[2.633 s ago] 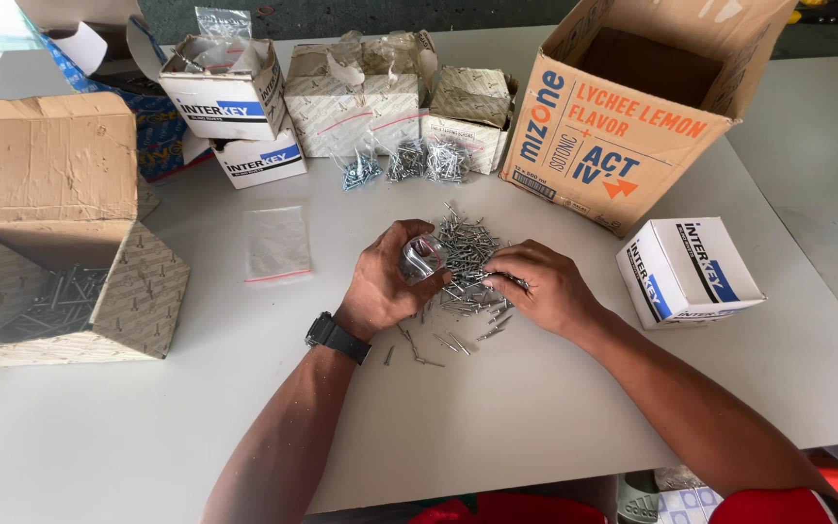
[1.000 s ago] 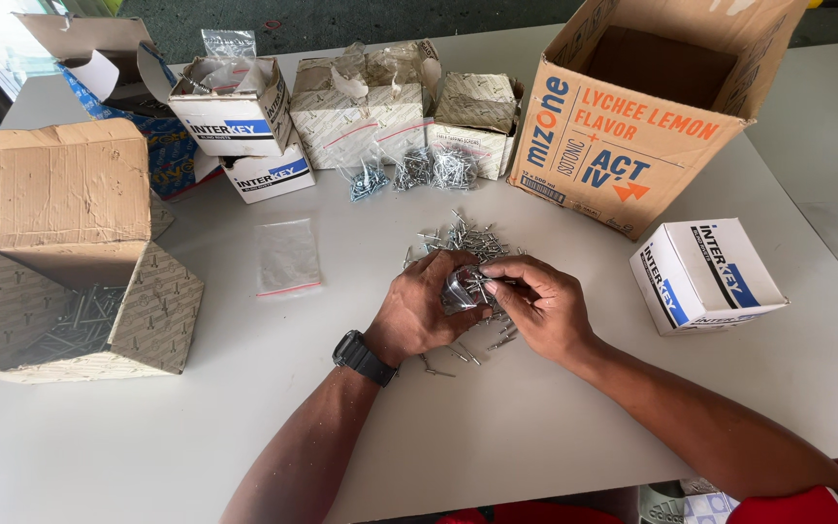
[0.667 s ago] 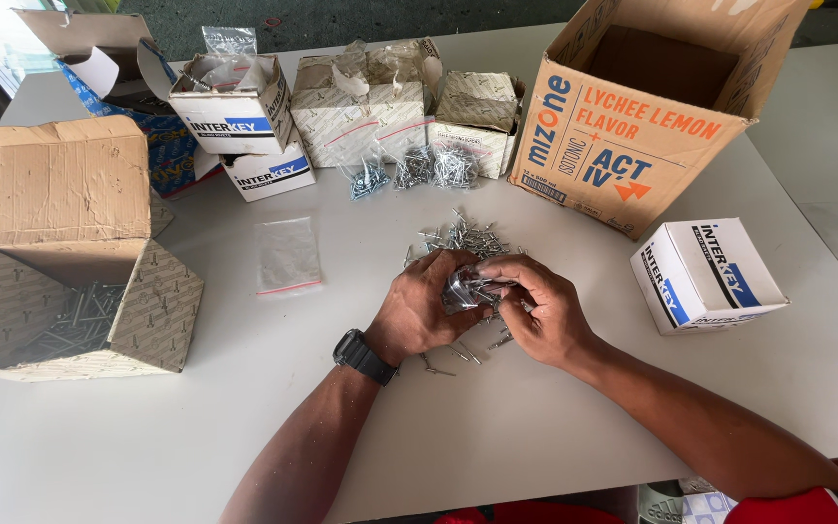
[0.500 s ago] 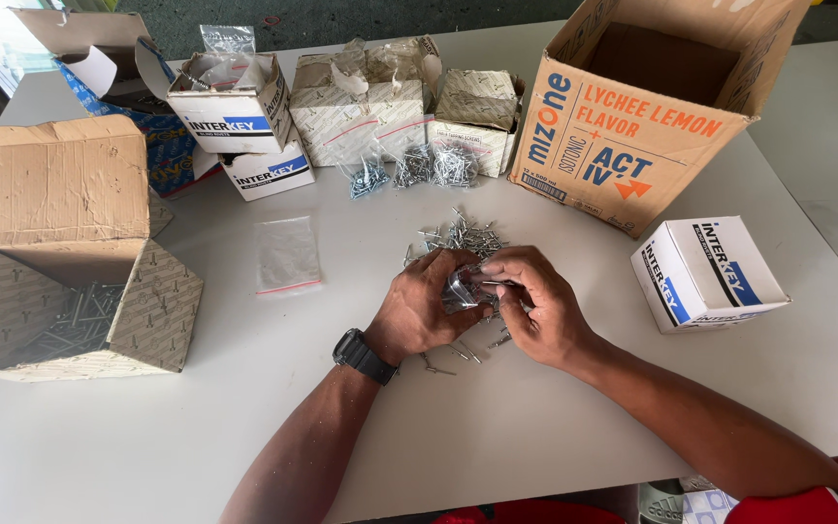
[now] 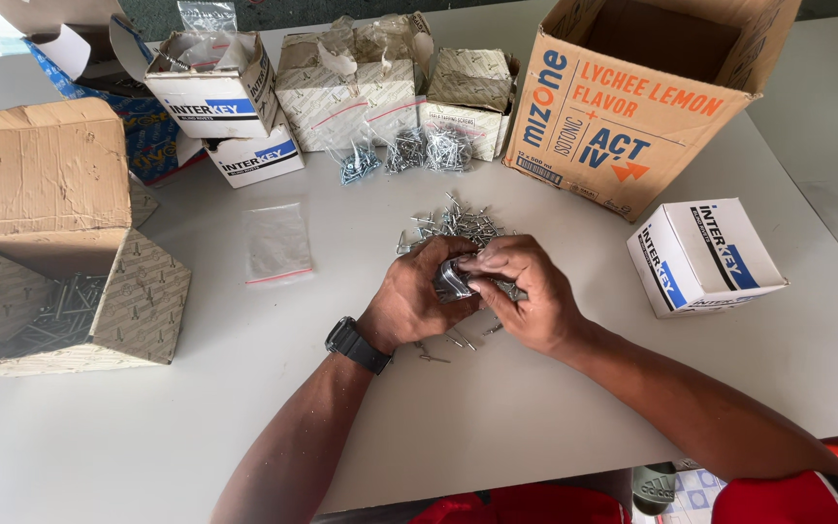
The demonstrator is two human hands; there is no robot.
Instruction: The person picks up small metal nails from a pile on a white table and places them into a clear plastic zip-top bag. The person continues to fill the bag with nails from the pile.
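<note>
My left hand (image 5: 409,301) and my right hand (image 5: 526,291) meet at the table's middle, both closed around a small clear plastic bag (image 5: 454,279) with metal screws in it. Right behind the hands lies a loose pile of silver screws (image 5: 453,225) on the white table (image 5: 244,408); a few stray screws sit under the hands. A black watch is on my left wrist. An empty flat plastic bag (image 5: 277,243) lies to the left of the hands.
A large open cardboard box (image 5: 632,107) stands at back right, a small white box (image 5: 702,257) at right. Several small white boxes (image 5: 215,92) and filled screw bags (image 5: 409,150) line the back. An open brown box holding screws (image 5: 50,291) is at left.
Since the earliest frame both hands have drawn back from the screw pile toward me with the small bag. In the last second they stay nearly still.
</note>
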